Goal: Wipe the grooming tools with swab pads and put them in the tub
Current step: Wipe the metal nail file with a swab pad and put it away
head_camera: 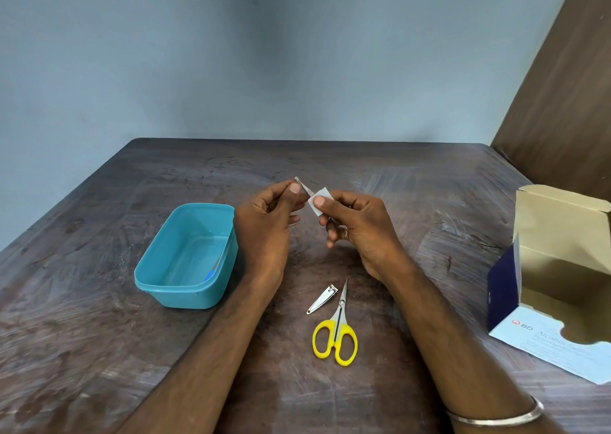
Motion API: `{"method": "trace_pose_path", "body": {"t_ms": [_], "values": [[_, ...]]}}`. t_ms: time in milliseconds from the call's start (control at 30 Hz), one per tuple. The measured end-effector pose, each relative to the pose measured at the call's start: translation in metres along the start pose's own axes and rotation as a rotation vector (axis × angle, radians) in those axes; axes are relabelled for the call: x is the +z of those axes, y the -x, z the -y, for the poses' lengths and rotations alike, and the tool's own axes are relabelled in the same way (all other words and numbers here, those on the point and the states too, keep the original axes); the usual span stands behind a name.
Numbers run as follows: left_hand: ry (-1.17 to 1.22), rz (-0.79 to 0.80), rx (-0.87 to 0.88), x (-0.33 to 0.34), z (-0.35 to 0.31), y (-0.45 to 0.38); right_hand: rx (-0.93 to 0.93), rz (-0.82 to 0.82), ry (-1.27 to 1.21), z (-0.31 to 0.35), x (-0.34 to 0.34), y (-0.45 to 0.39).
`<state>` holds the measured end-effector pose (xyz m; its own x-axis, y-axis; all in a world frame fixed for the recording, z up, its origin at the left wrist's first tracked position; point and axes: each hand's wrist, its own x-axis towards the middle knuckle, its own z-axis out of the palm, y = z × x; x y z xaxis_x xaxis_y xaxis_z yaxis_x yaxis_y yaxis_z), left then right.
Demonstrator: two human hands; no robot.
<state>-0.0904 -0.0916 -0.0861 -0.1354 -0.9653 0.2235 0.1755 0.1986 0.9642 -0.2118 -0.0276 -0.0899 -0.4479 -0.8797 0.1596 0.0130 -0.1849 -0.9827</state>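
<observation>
On the wooden table (pixel 413 202), a "BD Alcohol" box (pixel 542 301) stands open; left hand (pixel 264 222) pinches a metal tool (pixel 302 186), right hand (pixel 358 228) a swab pad (pixel 318 202).

Tubs: one (pixel 186 256)
Scissors: one pair (pixel 336 331)
Nail clippers: one (pixel 322 299)
Swab pads: one (pixel 318 201)
Metal files: one (pixel 302 187)
Boxes: one (pixel 558 268)

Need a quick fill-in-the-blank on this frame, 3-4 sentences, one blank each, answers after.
1. The right hand pinches a white ____ against the thin metal tool that the left hand holds.
2. The scissors on the table have ____ handles.
3. The nail clipper lies just to the ____ of the scissors.
4. The open box of swabs stands at the table's ____ edge.

Missing words: swab pad; yellow; left; right
</observation>
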Motion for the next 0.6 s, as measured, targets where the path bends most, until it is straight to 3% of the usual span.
{"method": "trace_pose_path", "body": {"t_ms": [267, 600], "values": [[-0.018, -0.016, 0.002, -0.0003, -0.0005, 0.0001, -0.127, -0.166, 0.114, -0.0026, -0.0046, -0.0056], [-0.103, 0.010, 0.043, -0.0018, -0.0003, 0.0002, -0.228, -0.191, 0.268, -0.0045, -0.0073, -0.0078]]}}
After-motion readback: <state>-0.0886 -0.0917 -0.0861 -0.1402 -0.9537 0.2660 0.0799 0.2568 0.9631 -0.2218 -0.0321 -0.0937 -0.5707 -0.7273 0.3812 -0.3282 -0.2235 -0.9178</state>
